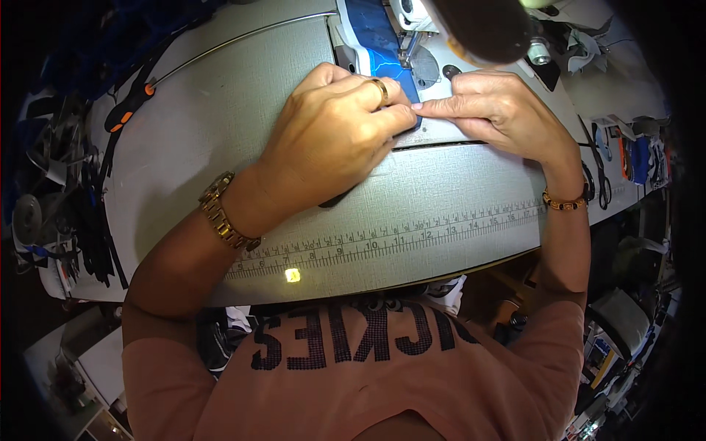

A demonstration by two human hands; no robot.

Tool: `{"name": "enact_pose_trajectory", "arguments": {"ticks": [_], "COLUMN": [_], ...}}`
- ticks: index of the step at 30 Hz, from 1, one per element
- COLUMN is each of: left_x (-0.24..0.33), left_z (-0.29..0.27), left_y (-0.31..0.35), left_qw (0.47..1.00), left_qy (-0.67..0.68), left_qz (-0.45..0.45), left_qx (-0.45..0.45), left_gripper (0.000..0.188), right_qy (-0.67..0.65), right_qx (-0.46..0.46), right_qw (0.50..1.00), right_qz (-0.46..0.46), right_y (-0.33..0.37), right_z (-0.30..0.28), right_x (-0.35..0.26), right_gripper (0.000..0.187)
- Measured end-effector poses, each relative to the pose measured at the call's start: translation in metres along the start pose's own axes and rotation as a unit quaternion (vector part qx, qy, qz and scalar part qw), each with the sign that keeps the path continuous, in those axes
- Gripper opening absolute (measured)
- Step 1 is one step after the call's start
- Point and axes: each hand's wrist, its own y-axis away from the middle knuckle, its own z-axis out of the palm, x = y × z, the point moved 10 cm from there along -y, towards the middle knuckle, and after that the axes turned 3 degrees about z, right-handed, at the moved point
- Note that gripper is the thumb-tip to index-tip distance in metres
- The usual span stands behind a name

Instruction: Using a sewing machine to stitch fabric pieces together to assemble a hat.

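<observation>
A blue fabric strip (371, 29) with a pale band along its left side runs under the presser foot (407, 55) of a sewing machine. My left hand (338, 132), with a ring and a gold watch, is closed over the near end of the fabric. Its thumb and index finger pinch the edge. From the right, my right hand (500, 110) stretches out its index finger, whose tip touches the fabric edge beside my left thumb. Its other fingers are partly curled and grip nothing visible. The fabric under my left palm is hidden.
A long screwdriver (131, 106) with a black and orange handle lies at the left. Scissors (603, 176) rest at the right edge. A measuring tape (382, 242) runs along the table's front. The dark lamp head (482, 29) overhangs the machine.
</observation>
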Motion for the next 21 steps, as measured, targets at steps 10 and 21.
{"name": "enact_pose_trajectory", "arguments": {"ticks": [10, 21], "left_x": [-0.022, -0.085], "left_z": [0.004, 0.014], "left_y": [-0.001, 0.026], "left_qw": [1.000, 0.856], "left_qy": [-0.016, 0.405], "left_qz": [-0.009, -0.319], "left_qx": [0.002, -0.034], "left_gripper": [0.011, 0.019], "right_qy": [0.052, 0.021], "right_qx": [0.032, 0.104], "right_qw": [0.996, 0.993], "right_qz": [0.060, 0.041], "right_y": [-0.004, -0.009], "right_z": [0.003, -0.006], "right_x": [0.023, 0.021], "right_gripper": [0.031, 0.030]}}
